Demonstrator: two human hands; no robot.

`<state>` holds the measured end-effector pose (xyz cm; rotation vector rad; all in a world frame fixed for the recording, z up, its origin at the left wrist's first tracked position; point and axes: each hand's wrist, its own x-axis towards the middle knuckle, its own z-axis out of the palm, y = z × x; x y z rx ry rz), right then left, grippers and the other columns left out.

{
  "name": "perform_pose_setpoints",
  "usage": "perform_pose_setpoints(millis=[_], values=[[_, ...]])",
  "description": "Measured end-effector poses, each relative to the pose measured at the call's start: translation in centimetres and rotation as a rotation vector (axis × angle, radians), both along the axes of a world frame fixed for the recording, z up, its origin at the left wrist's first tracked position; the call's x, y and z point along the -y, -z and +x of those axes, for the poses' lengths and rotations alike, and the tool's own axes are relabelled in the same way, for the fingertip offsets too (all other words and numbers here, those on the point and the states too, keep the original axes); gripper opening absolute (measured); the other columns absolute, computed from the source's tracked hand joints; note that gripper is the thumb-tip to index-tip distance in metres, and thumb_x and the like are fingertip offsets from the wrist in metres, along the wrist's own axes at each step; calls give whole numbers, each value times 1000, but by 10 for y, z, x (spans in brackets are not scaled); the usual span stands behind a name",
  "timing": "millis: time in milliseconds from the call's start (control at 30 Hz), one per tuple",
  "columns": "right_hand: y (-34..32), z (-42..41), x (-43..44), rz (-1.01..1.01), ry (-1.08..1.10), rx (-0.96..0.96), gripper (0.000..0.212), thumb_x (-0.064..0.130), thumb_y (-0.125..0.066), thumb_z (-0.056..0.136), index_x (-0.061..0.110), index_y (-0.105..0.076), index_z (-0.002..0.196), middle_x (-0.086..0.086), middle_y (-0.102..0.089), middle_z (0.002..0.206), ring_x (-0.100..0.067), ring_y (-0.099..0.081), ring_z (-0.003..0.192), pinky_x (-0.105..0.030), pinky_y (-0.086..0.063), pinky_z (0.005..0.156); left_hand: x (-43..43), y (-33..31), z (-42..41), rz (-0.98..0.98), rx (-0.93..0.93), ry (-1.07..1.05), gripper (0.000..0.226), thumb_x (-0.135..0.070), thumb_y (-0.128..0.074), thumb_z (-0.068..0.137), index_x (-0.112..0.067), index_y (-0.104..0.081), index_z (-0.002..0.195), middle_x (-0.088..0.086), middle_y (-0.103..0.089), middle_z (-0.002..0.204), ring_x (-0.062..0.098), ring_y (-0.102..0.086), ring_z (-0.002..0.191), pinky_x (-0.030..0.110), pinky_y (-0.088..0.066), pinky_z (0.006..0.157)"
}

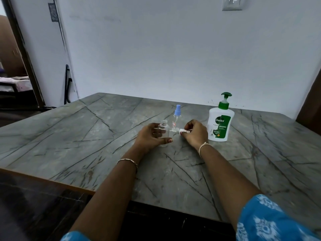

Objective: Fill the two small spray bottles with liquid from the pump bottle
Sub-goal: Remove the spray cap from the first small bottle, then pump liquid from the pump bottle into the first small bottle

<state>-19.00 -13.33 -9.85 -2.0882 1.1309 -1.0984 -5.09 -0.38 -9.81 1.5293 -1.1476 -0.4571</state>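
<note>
Gripping the uncapped bottle (164, 130), the left hand (150, 138) sits beside the right hand (195, 133) pinching its sprayer (181, 130).

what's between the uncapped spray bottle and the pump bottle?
Head view: the right hand, pinching a loose white spray head; the blue-capped spray bottle stands just behind that line.

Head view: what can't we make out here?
All head view.
Fill level, open bottle: clear plastic, and the left hand wraps it.
Most of the spray head: under the right hand.
Label, blue-capped bottle: too small.
Fine print, pump bottle: too small.
</note>
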Motion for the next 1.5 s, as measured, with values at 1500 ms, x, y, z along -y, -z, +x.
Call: perform_pose_setpoints(millis=[1500], values=[[-51,-91,11,-177,191,351,37,35,-85,66,18,-59,86,5,-63,74,-14,-60,71,-23,-44,63,17,-8,-40,10,82,27,57,-22,-84,69,-11,-56,118,1,-69,106,15,-68,93,25,-56,82]])
